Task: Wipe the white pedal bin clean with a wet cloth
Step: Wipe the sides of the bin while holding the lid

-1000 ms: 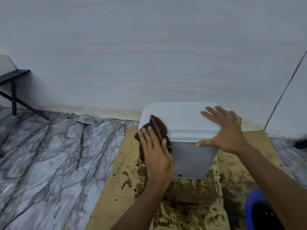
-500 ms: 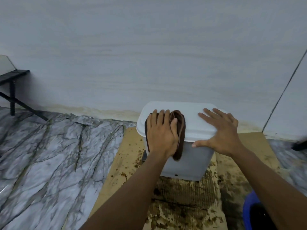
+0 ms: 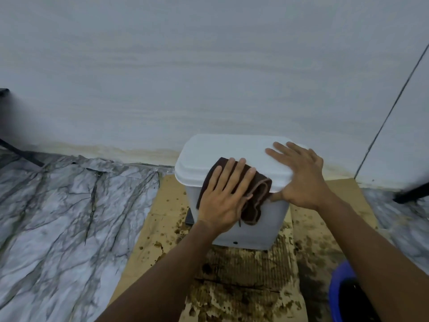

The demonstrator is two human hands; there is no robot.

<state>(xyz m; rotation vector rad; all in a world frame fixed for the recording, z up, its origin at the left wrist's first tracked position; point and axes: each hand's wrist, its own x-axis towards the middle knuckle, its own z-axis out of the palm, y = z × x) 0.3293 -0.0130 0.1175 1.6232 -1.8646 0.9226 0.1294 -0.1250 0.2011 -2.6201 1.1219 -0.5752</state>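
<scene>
The white pedal bin (image 3: 232, 147) stands against the wall on stained cardboard, lid down. A dark brown cloth (image 3: 257, 196) is draped over the lid's front edge and hangs down the bin's front. My left hand (image 3: 222, 196) lies flat on the cloth with straight fingers, pressing it against the lid edge. My right hand (image 3: 299, 175) rests flat on the right part of the lid, fingers spread, thumb under the rim. A black pedal (image 3: 189, 217) shows at the bin's lower left.
Wet, brown-spotted cardboard (image 3: 243, 287) covers the floor under and before the bin. Marble-patterned sheeting (image 3: 58, 217) lies to the left. A blue bucket (image 3: 341, 296) sits at the lower right. A dark bar (image 3: 411, 194) juts in at right, a black frame (image 3: 14, 149) at far left.
My left hand carried the cloth from the bin's left side up onto the lid, then slid it rightward along the front edge. My right hand stayed on the lid.
</scene>
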